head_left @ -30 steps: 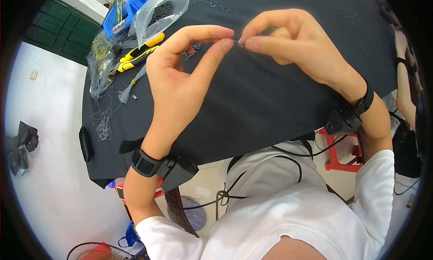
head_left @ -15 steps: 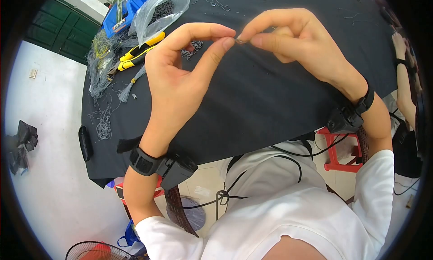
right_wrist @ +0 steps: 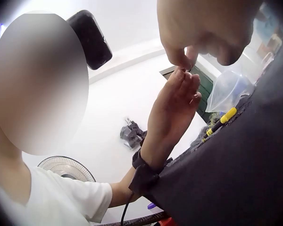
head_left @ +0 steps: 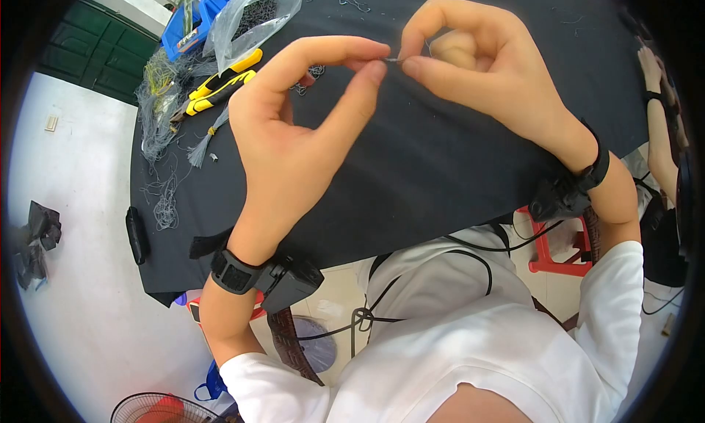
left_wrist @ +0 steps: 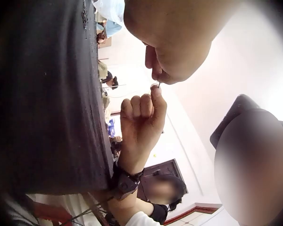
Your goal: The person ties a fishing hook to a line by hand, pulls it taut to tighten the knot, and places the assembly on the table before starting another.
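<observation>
My left hand [head_left: 290, 125] and right hand [head_left: 499, 70] are raised over the black-covered table [head_left: 411, 195], fingertips facing across a small gap. Between them runs a short, thin grey strand [head_left: 393, 59], one end pinched by each thumb and forefinger. The right hand's other fingers curl into its palm, while the left palm stands wide behind its pinch. In the left wrist view a thin dark bit [left_wrist: 159, 84] shows where the fingertips meet. The fingers hide most of this piece, and I cannot tell its exact kind.
Yellow-and-black pliers [head_left: 209, 102] lie left of the hands, near tangled grey strands [head_left: 153, 122] and a tied bundle [head_left: 198, 151]. Behind are a clear plastic bag [head_left: 226, 45] with dark small pieces and a blue bin [head_left: 209, 8]. Another person's arm [head_left: 651, 78] is at the right edge.
The right hand has moved slightly up and to the right, away from the left fingertips. The gap between the pinches is wider, with the grey strand showing straight across it.
</observation>
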Demonstrator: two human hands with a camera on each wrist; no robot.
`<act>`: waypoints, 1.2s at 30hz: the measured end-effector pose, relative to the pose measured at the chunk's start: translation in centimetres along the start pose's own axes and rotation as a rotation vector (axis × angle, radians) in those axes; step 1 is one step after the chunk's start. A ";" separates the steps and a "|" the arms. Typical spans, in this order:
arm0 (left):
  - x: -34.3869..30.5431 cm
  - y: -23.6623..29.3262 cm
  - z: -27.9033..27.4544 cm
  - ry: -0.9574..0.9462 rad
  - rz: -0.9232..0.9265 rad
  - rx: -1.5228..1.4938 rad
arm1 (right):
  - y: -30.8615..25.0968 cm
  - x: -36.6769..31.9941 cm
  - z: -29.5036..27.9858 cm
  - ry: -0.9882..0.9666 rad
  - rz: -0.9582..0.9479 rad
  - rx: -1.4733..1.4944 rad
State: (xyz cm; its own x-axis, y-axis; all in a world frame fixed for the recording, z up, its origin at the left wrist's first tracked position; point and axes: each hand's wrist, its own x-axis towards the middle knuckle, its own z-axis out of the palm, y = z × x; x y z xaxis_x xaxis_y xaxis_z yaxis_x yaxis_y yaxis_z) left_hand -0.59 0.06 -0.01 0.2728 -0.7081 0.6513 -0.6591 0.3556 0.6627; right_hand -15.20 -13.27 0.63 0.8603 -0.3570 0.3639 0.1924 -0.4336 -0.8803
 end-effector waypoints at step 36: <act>-0.2 0.3 -0.3 -0.029 0.162 0.169 | 0.5 -0.5 0.7 0.016 -0.183 -0.071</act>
State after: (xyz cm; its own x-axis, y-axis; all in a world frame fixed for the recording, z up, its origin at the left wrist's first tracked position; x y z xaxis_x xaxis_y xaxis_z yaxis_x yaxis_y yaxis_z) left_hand -0.67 0.48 0.20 0.1359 -0.6681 0.7315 -0.8010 0.3604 0.4780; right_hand -15.23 -12.68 -0.20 0.8062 -0.2794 0.5215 0.3112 -0.5495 -0.7754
